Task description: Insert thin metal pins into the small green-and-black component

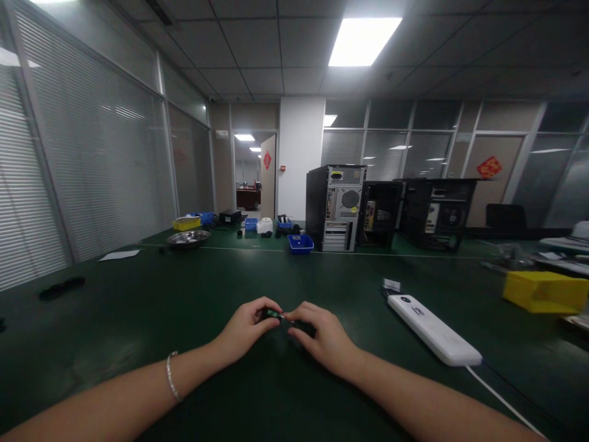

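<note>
Black sm. part (272, 315) btwn 2 hands (285, 334)

Dim room lit by a ceiling panel (363, 40); edges bowed, perhaps slightly soft.

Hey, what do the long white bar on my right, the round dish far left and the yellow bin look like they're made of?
White bar: likely smooth matte plastic, with an even white shell. Round dish: probably metal; it shines grey. Yellow bin: apparently moulded plastic, uniformly coloured with a soft sheen.
</note>
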The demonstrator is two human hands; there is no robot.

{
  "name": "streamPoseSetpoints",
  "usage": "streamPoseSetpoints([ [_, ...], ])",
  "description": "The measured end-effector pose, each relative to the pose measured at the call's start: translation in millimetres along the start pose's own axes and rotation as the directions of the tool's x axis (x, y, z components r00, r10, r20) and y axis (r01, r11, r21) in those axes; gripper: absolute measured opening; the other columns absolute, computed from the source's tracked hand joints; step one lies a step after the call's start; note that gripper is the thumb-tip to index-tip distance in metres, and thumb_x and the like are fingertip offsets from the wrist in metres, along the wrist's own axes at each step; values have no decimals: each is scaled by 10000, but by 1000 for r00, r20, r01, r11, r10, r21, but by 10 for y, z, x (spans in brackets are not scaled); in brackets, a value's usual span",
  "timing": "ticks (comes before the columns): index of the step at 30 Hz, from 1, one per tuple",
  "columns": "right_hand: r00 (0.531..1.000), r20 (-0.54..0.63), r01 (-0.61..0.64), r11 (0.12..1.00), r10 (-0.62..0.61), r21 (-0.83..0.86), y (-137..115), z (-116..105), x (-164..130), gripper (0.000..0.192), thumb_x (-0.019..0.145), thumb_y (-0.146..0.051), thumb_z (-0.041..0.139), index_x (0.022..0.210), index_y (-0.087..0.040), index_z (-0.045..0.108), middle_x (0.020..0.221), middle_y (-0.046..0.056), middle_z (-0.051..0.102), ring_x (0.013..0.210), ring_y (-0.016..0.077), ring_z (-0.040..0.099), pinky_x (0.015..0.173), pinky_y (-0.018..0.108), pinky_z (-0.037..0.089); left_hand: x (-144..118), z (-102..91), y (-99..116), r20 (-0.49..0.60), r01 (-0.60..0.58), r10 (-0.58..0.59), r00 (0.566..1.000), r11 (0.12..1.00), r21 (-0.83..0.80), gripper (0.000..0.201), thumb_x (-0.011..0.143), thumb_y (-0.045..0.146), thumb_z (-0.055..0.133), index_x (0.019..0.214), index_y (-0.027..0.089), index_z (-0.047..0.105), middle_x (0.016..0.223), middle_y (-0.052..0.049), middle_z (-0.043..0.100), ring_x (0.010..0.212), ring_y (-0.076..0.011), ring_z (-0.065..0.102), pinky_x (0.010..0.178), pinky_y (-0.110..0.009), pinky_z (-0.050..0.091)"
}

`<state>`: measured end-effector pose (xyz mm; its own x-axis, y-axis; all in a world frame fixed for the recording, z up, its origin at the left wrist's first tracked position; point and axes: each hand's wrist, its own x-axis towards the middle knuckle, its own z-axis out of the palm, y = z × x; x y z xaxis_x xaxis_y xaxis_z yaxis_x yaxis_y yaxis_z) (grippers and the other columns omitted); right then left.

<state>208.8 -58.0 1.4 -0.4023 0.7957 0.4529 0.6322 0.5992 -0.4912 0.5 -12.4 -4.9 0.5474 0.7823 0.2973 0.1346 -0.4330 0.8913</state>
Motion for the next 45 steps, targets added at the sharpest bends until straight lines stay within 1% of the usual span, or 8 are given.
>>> streamPoseSetpoints([
  [9, 999, 50, -20, 1000, 21, -11, 23, 2, 3, 208, 853, -239, 591, 1057, -237, 631, 966, 28, 642, 878, 182, 598, 778, 282, 457, 29, -5, -59, 0, 0, 0, 1000, 998, -67, 212, 769, 210, 652, 972, 148, 651, 946, -56, 652, 903, -204, 603, 816, -314, 456],
  [17, 998, 67, -1, 1000, 0, 18, 42, -1, 10, 188, 896, -289, 526, 1042, -218, 622, 972, 34, 646, 862, 176, 600, 749, 273, 459, 27, -19, -29, 6, 28, -27, 1000, 996, -80, 226, 762, 223, 659, 978, 156, 664, 960, -60, 662, 893, -206, 606, 803, -322, 469],
  [23, 998, 67, -1, 1000, 2, -18, 14, -4, 17, 185, 908, -263, 497, 1029, -213, 628, 955, 31, 655, 857, 170, 600, 757, 266, 450, 24, -11, -36, 20, 32, -29, 999, 991, -132, 219, 758, 204, 669, 972, 154, 664, 953, -56, 658, 911, -207, 609, 822, -323, 475],
  [27, 997, 72, 18, 999, -15, -41, 1, -15, 12, 186, 919, -255, 471, 991, -206, 635, 928, 30, 660, 842, 168, 600, 742, 257, 447, 17, -5, -9, 60, 61, -51, 997, 981, -184, 233, 791, 231, 641, 1009, 151, 654, 914, -54, 667, 840, -192, 625, 798, -334, 496],
  [31, 997, 72, 33, 999, -30, -39, 30, -9, 11, 185, 920, -250, 465, 973, -205, 637, 909, 28, 658, 820, 164, 599, 739, 255, 445, 27, 5, 28, 57, 64, -54, 997, 979, -196, 235, 789, 200, 640, 1015, 135, 659, 955, -71, 669, 876, -195, 627, 823, -333, 495],
  [35, 996, 80, 45, 999, -44, -20, 56, -3, 16, 193, 923, -246, 458, 978, -207, 639, 904, 29, 662, 824, 165, 602, 736, 253, 445, 39, 27, 29, 48, 101, -92, 995, 969, -225, 235, 783, 176, 646, 1009, 115, 657, 859, -62, 683, 784, -170, 639, 777, -317, 510],
  [40, 996, 80, 49, 999, -47, -20, 54, -8, 17, 196, 924, -255, 457, 952, -205, 644, 881, 30, 664, 802, 163, 602, 722, 250, 446, 32, 36, -1, 66, 114, -99, 993, 951, -288, 258, 780, 190, 657, 1024, 109, 647, 964, -98, 692, 872, -205, 661, 833, -352, 515],
  [45, 996, 80, 37, 999, -35, -26, 44, -10, 21, 211, 919, -266, 465, 983, -215, 659, 871, 31, 667, 792, 165, 603, 714, 252, 443, 16, 23, 15, 69, 119, -103, 992, 949, -293, 269, 771, 208, 672, 1020, 109, 654, 989, -109, 697, 883, -208, 667, 848, -353, 514],
])
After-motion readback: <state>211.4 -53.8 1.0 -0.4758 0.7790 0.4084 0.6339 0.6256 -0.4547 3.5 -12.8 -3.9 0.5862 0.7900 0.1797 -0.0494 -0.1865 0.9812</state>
